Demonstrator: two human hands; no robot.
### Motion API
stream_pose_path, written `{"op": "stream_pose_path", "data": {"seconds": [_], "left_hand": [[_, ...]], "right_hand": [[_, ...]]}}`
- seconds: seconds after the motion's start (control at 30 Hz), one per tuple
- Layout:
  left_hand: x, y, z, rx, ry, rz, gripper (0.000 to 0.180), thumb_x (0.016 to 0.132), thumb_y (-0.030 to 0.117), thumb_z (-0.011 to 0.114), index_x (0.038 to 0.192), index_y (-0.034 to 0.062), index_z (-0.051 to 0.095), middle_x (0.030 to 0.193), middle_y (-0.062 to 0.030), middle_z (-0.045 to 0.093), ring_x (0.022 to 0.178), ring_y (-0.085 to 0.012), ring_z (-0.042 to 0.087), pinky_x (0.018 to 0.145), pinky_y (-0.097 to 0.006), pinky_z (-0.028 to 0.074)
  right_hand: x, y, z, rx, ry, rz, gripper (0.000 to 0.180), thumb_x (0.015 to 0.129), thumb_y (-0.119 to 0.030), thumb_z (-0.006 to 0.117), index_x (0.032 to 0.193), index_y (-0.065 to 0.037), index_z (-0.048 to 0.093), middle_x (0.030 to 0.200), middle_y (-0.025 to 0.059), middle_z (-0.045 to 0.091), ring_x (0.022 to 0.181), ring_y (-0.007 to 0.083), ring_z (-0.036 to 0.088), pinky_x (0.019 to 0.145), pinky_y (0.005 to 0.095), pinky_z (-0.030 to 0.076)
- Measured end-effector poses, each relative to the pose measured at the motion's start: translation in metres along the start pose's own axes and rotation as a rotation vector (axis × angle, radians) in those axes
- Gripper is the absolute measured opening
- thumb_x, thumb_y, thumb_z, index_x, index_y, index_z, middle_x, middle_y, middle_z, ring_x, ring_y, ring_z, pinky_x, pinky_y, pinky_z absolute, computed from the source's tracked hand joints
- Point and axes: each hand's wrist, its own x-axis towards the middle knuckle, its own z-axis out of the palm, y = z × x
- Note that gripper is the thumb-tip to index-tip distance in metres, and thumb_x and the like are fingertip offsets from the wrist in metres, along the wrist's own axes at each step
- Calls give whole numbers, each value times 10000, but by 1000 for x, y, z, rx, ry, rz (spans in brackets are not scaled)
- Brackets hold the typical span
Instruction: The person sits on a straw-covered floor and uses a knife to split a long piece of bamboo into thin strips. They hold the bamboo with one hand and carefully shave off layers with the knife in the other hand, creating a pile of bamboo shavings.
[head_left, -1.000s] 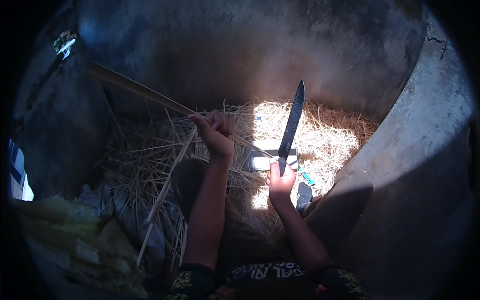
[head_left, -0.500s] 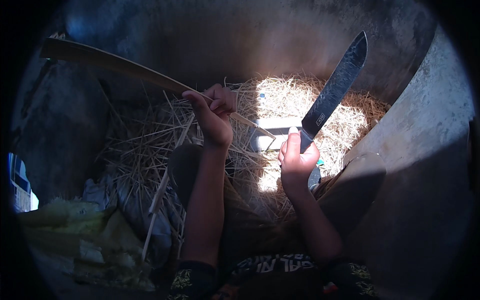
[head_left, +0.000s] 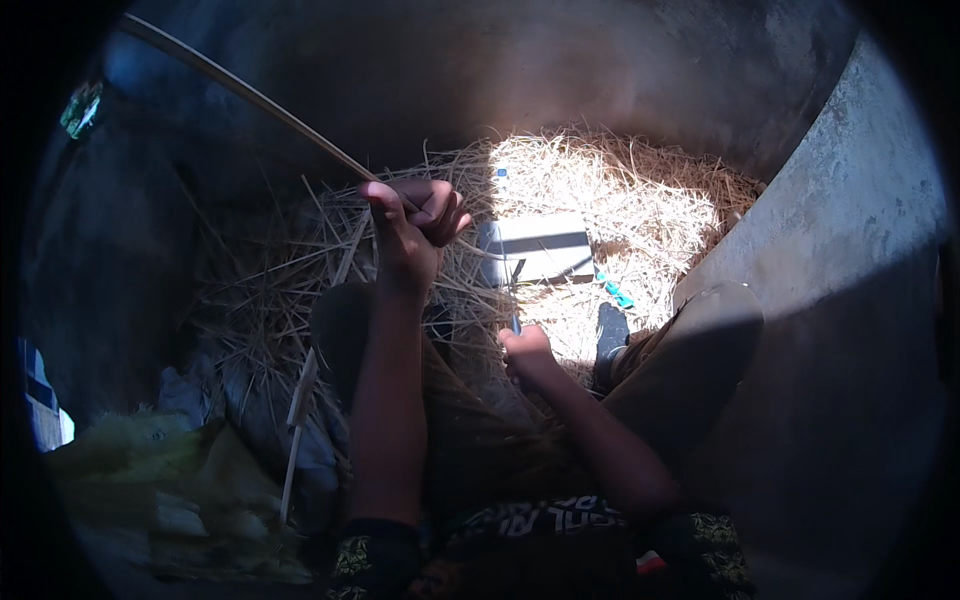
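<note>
My left hand (head_left: 412, 222) is raised over a heap of dry straw (head_left: 600, 190), fingers closed on a long thin cane strip (head_left: 250, 98) that runs up to the far left. My right hand (head_left: 526, 352) sits lower, near my lap, fisted on the handle of a big knife (head_left: 515, 295). Its blade shows only as a thin dark line rising from the fist toward a flat white block (head_left: 540, 250) lying on the straw. The two hands are apart.
A curved concrete wall (head_left: 850, 260) closes in the right side and the back. My knee (head_left: 700, 330) and a dark shoe (head_left: 610, 330) lie at the right. A small blue object (head_left: 617, 293) rests on the straw. Yellow-green bags (head_left: 150, 480) and loose sticks (head_left: 297, 420) fill the lower left.
My right hand has come down with the knife from a raised position to near my lap. My left hand has held on to the strip, whose far end has swung higher.
</note>
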Motion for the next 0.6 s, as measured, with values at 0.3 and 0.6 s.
{"op": "stream_pose_path", "data": {"seconds": [0.3, 0.6], "left_hand": [[11, 6, -7, 38, 419, 87, 786, 740, 946, 251, 561, 184, 173, 487, 57, 148, 445, -101, 89, 448, -280, 106], [11, 4, -14, 62, 452, 73, 775, 771, 920, 269, 569, 180, 165, 482, 53, 155, 435, -94, 102, 429, -276, 112]], "right_hand": [[-38, -75, -22, 762, 185, -627, 239, 969, -153, 518, 753, -85, 441, 533, -9, 410, 373, 84, 362, 361, 265, 343], [-7, -47, -24, -101, 208, -403, 301, 864, -227, 616, 686, 16, 605, 574, 118, 583, 547, 202, 584, 570, 378, 456]]}}
